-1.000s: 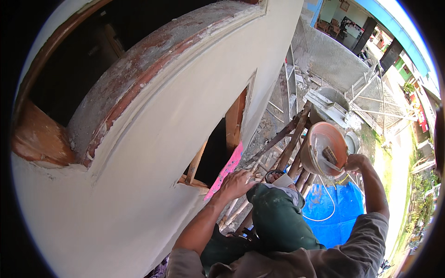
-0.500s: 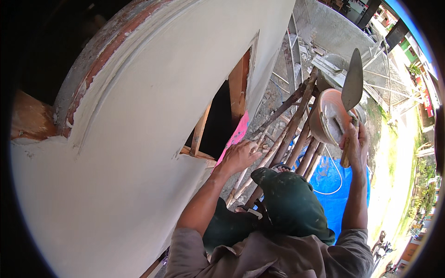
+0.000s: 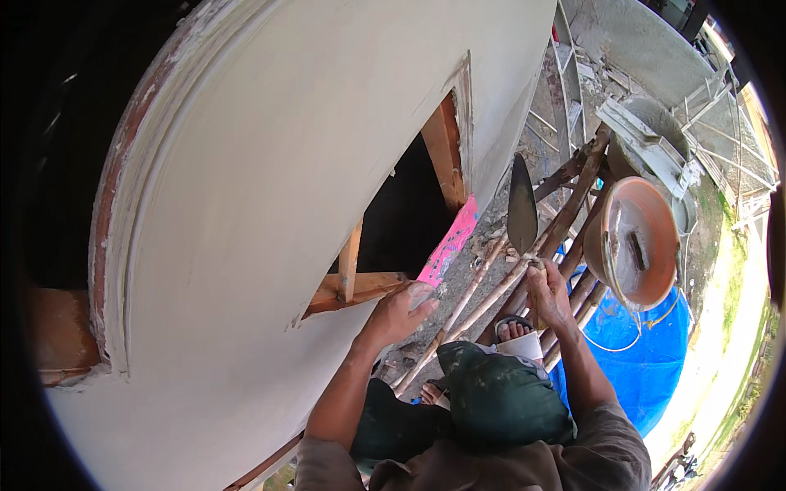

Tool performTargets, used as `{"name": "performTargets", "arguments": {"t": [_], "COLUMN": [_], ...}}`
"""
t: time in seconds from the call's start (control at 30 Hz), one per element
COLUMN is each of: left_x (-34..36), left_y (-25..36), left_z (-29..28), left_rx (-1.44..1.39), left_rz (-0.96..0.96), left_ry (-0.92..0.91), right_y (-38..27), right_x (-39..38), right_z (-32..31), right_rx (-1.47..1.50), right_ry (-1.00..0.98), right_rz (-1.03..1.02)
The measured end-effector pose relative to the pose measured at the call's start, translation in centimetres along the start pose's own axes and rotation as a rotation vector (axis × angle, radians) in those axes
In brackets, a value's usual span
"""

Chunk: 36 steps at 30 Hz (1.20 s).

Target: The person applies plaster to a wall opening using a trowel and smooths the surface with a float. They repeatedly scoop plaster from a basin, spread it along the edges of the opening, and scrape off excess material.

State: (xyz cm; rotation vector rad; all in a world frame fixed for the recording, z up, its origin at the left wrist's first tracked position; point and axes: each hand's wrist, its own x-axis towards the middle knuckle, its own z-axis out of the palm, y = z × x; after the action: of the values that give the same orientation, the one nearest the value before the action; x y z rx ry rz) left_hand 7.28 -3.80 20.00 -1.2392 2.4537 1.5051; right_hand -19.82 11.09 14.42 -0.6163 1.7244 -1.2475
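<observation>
My right hand [image 3: 550,293] is wrapped round the handle of a pointed trowel [image 3: 522,204]. The grey metal blade points up and away, beside the pale wall. My left hand [image 3: 399,313] is at the lower edge of the wall opening [image 3: 409,213], with its thumb apart from the fingers. Just past those fingertips hangs a pink patterned strip [image 3: 450,240] along the opening's right edge; whether they touch it is unclear. An orange-brown bucket [image 3: 647,233] stands to the right of my right hand, with grey residue and a dark flat piece inside.
Wooden poles [image 3: 573,213] form a scaffold beneath me, where my sandalled feet rest. A blue tarp [image 3: 630,352] lies below right. A grey tub [image 3: 655,119] and a metal frame [image 3: 565,74] stand beyond, among rubble. The smooth wall [image 3: 246,245] fills the left side.
The trowel and my right hand have moved left, away from the bucket toward the wall. My left hand has drawn back closer to the opening's lower edge. The view has shifted.
</observation>
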Motion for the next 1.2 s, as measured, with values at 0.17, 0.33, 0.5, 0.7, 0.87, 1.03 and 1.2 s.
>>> {"name": "performTargets", "arguments": {"t": [0.17, 0.33, 0.5, 0.7, 0.87, 1.03, 1.2], "left_x": [6.6, 8.6, -2.8, -8.7, -9.4, -8.4, -10.3], "left_y": [2.6, 7.7, 9.2, 6.7, 5.8, 5.1, 2.5], "left_z": [-1.2, -1.7, -1.6, 0.9, -0.2, 0.4, -0.2], "left_rx": [-0.361, -0.415, -0.239, 0.226, 0.055, 0.034, 0.030], "left_rz": [-0.032, 0.123, 0.244, 0.163, 0.314, 0.295, 0.078], "left_ry": [0.215, 0.333, 0.165, 0.073, 0.078, 0.058, 0.014], "right_y": [-3.2, -8.9, -13.0, -20.1, -22.5, -19.2, -18.9], "right_x": [2.6, 4.1, 9.5, 11.1, 12.9, 10.6, 11.8], "right_z": [2.6, 5.3, 4.0, 0.6, 5.4, 13.2, 16.6], "right_rx": [0.145, 0.531, 0.443, 0.062, 0.290, 0.783, 0.942], "right_ry": [-0.174, -0.123, 0.164, 0.332, 0.348, 0.261, 0.233], "right_rz": [0.126, -0.098, -0.343, -0.461, -0.516, -0.342, -0.339]}}
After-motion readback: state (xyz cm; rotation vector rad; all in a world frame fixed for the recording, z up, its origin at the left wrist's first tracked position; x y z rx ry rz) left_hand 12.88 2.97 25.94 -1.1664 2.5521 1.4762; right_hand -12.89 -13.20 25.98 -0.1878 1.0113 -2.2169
